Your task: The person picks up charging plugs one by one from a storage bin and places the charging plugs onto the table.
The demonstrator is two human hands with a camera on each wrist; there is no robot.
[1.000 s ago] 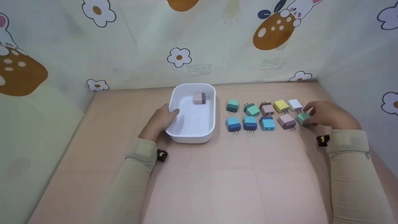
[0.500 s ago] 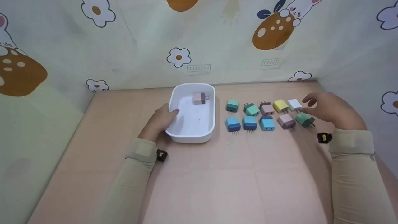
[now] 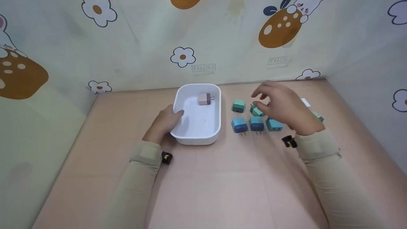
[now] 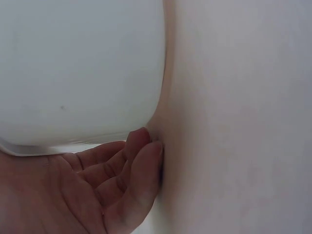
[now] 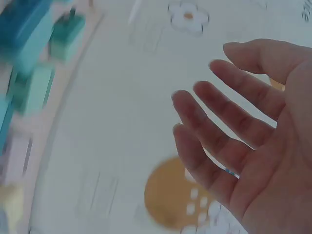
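My left hand [image 3: 163,122] grips the near left side of a white plastic bin [image 3: 195,142], thumb over the rim and fingers against the outside. Inside the bin lies one pink and brown plug charger [image 3: 204,99]. My right hand [image 3: 283,106] hovers over two rows of chargers, holding nothing; the right wrist view shows its palm and spread fingers. Beneath and beside it are a green charger [image 3: 257,111], another green charger [image 3: 238,105] and three blue chargers [image 3: 256,123]. In the head view the hand hides the chargers between these and the right end.
Past my right wrist show parts of a white charger [image 3: 305,102] and a green charger [image 3: 318,116]. Pink cloth [image 3: 216,190] covers the table. A patterned curtain [image 3: 143,47] rises behind and along both sides.
My right hand has let go of the green charger at the right end, risen and moved left over the rows. The left hand stays on the bin. The view has shifted slightly.
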